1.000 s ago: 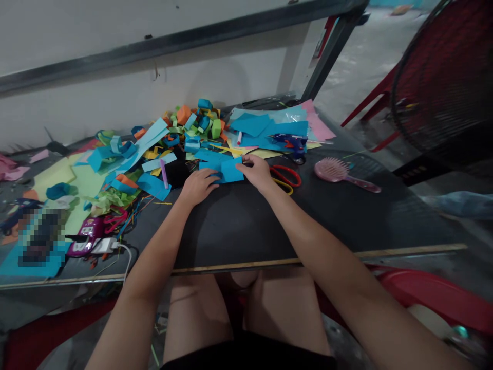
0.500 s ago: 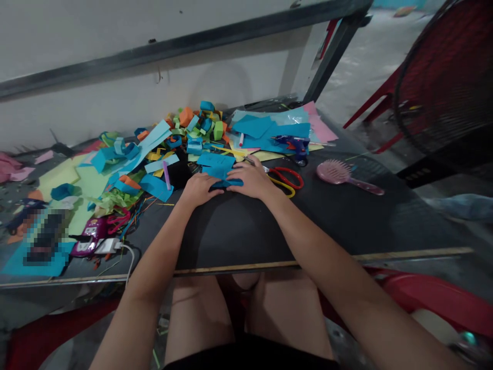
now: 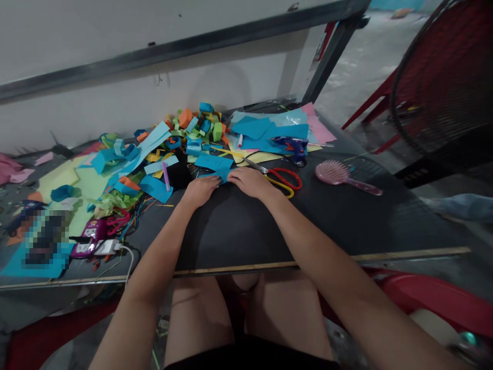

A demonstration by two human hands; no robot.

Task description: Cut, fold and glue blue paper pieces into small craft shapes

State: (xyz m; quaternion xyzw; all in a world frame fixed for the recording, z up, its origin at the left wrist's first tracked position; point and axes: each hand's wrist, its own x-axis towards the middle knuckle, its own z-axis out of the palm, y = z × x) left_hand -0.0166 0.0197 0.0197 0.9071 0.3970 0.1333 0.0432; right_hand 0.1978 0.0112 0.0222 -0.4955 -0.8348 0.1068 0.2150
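Near the middle of the table, both hands are on a small piece of blue paper (image 3: 224, 176), much of it hidden under the fingers. My left hand (image 3: 202, 191) presses its left end with the fingers together. At its right end, my right hand (image 3: 249, 183) grips the paper with curled fingers. Just behind lies another flat blue paper piece (image 3: 214, 162). Scissors (image 3: 284, 179) with one red and one yellow handle rest right beside my right hand, blades pointing back left. A purple pen (image 3: 166, 177) lies left of my left hand.
Folded paper pieces (image 3: 186, 118) in several colours are heaped at the back. A blue glue gun (image 3: 295, 146) lies on paper sheets, with a pink hairbrush (image 3: 334, 173) to its right. A purple power strip (image 3: 91, 237) with a white plug sits left. A fan (image 3: 447, 77) stands right.
My right hand's fingers have drawn in from a spread position and closed on the paper, uncovering the scissor blades. My left fingers have shifted slightly over the paper.
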